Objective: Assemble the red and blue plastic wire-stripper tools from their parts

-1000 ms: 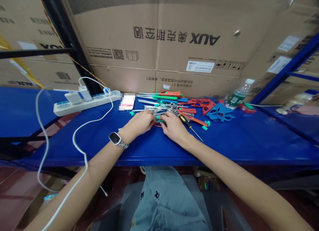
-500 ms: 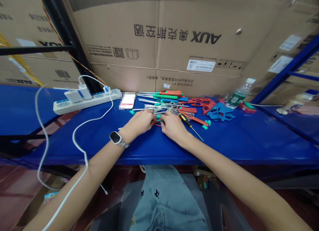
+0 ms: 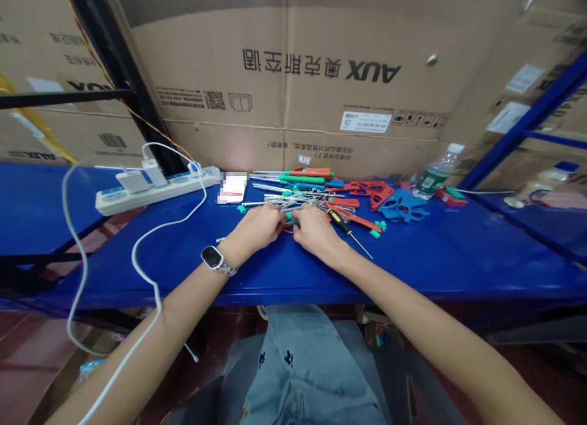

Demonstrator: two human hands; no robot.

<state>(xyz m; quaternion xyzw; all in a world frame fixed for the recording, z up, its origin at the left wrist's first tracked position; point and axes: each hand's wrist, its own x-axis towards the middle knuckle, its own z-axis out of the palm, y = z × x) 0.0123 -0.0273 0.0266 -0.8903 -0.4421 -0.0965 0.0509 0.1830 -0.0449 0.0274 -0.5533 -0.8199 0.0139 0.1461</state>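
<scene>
At the middle of the bench my left hand (image 3: 257,227), with a watch on its wrist, has its fingers closed on an orange lighter casing (image 3: 288,229). My right hand (image 3: 315,230) grips the same casing from the other side, and both sets of fingertips nearly meet. A small green part (image 3: 289,217) shows between them; the rest of the casing is hidden. Just beyond the hands lies a pile of metal lighter tubes (image 3: 298,200). A yellow-and-black screwdriver (image 3: 338,221) rests to the right of my right hand, its shaft pointing toward me.
Long-necked lighters (image 3: 305,179) lie at the back, with red casings (image 3: 373,191) and blue casings (image 3: 403,206) to their right. A green-labelled bottle (image 3: 433,177) stands farther right. At left are a power strip (image 3: 110,202) and a white cable (image 3: 135,254). Cardboard boxes (image 3: 293,40) stand behind.
The whole view has shifted very slightly. Both hands stay together over the orange casing, with hardly any visible movement of the fingers.
</scene>
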